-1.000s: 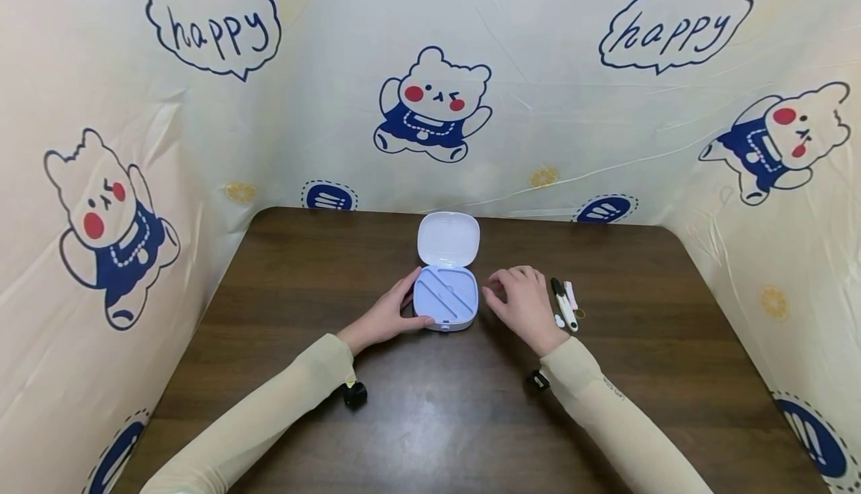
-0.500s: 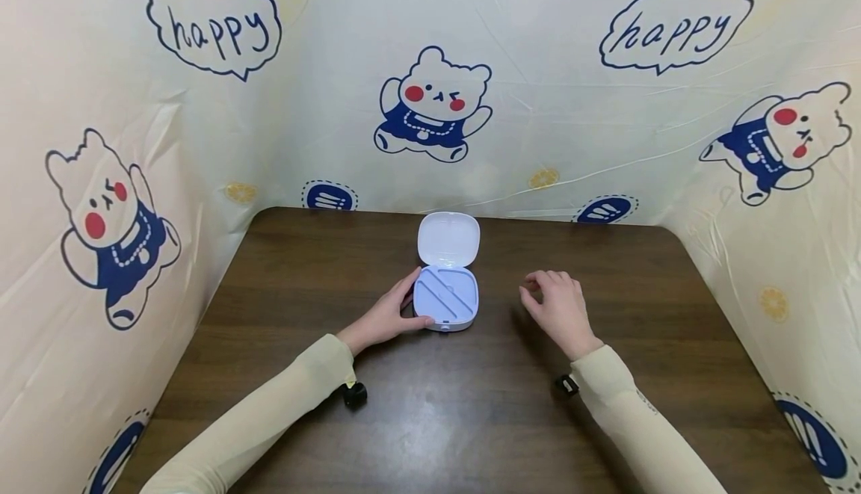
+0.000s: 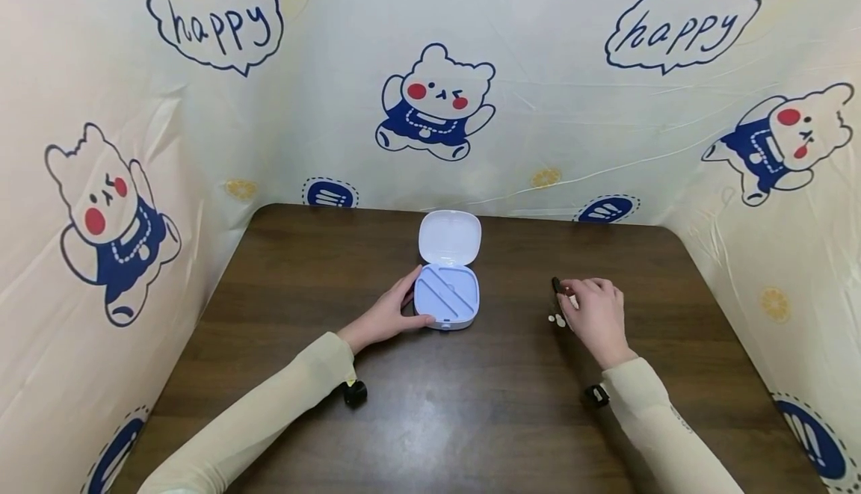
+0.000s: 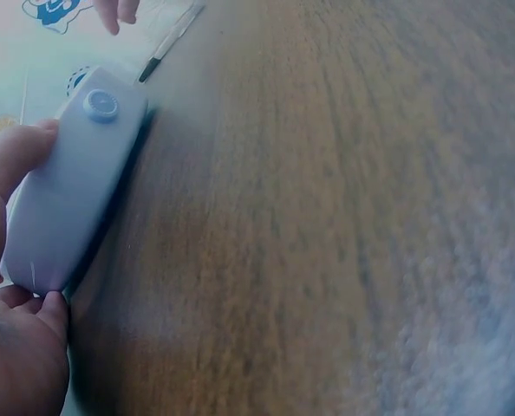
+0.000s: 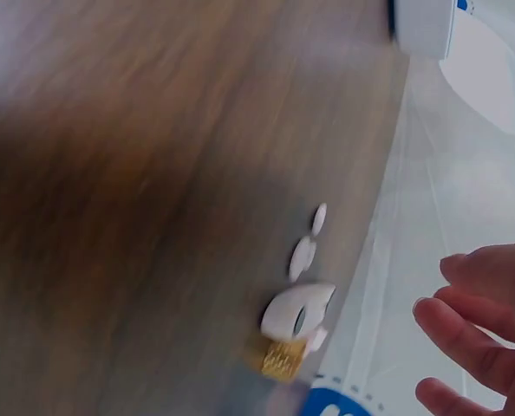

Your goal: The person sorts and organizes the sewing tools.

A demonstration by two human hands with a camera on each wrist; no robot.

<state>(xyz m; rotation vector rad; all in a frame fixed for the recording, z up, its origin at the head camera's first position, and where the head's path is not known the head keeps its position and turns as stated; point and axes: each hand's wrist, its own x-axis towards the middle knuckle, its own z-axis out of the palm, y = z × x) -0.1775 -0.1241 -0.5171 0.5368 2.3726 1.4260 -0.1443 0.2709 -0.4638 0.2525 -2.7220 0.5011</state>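
Observation:
A light blue box [image 3: 447, 326] stands with its white lid [image 3: 450, 238] raised behind it; two diagonal bars cross its inside. My left hand [image 3: 385, 315] grips the box's left side, thumb at the front. In the left wrist view, a round button-like catch [image 4: 101, 106] shows on its front wall. My right hand [image 3: 597, 320] hovers over small items, thumb and fingers apart. Beside it lie a slim black-and-white tool [image 3: 556, 285] and white discs like buttons [image 3: 560, 320]. The right wrist view shows a white handle end with a hole [image 5: 296, 312] and a gold dimpled piece like a thimble [image 5: 283, 360].
All of this is on a dark wooden table [image 3: 430, 404]. A pale cloth [image 3: 572, 120] with printed bears stands around its back and sides. A black wrist camera [image 3: 354, 394] hangs from the left sleeve.
My right hand has moved right, from beside the box to over the small items, partly covering them. My left hand keeps its grip and the box stays in place.

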